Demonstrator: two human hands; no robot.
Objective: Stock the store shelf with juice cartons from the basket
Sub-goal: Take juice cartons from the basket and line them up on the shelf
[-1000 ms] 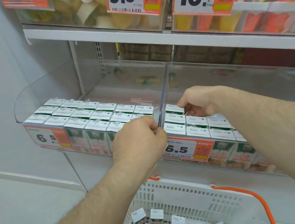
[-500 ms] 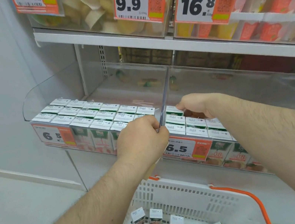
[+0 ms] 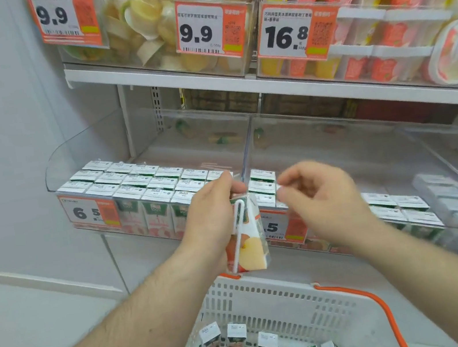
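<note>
The store shelf (image 3: 282,85) is filling the upper view, with two tiers showing. On the lower tier a clear divider (image 3: 246,147) is splitting the clear-fronted tray into a left bay and a right bay. In the left bay, juice cartons (image 3: 144,184) are standing packed in three rows, the front row showing about five faces beside a 6.5 price tag (image 3: 88,212). In the right bay more cartons (image 3: 397,207) are sitting in rows toward the front, with open tray behind them; their exact count is blurred.

On the upper tier three price tags are hanging: two reading 9.9 (image 3: 206,33) and one reading 16.8 (image 3: 293,32), in front of bins of fruit cups and lidded tubs.

Below, the white basket (image 3: 297,301) with an orange handle is sitting under the hands, holding roughly a dozen cartons (image 3: 236,335), some upright, some lying flat.

The left hand (image 3: 213,212) is holding one juice carton (image 3: 249,236) tilted in front of the shelf edge just left of the divider, its grip clamped around the carton's top, a white straw showing on its side. The carton is covering part of the middle price tag. The right hand (image 3: 319,197) is hovering just beside it, blurred, fingers loosely curled and gripping nothing.
</note>
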